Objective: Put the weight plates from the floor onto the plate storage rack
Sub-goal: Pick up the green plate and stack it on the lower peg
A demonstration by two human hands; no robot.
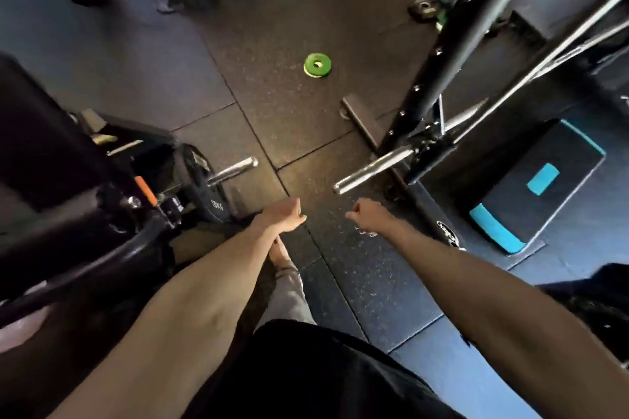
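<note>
Our black top (306, 378) is closest, with both bare arms stretched out over the speckled black rubber floor (272, 112). Left hand (282, 214) hangs loose, right hand (367, 216) is curled into a fist, and neither holds anything. The small green round weight plate (318, 65) lies on the floor farther ahead, left of the black steel upright (452, 54).

I see a dark rubber floor (289, 119) laid in big speckled tiles, with seams running away from me. Its middle catches warm light, and its edges fall bluish and dim. A black steel upright (452, 54) rises at the floor's right side. Past it sits a black step box (531, 187) with teal patches. A bulky black machine (44, 146) fills the left edge.
</note>
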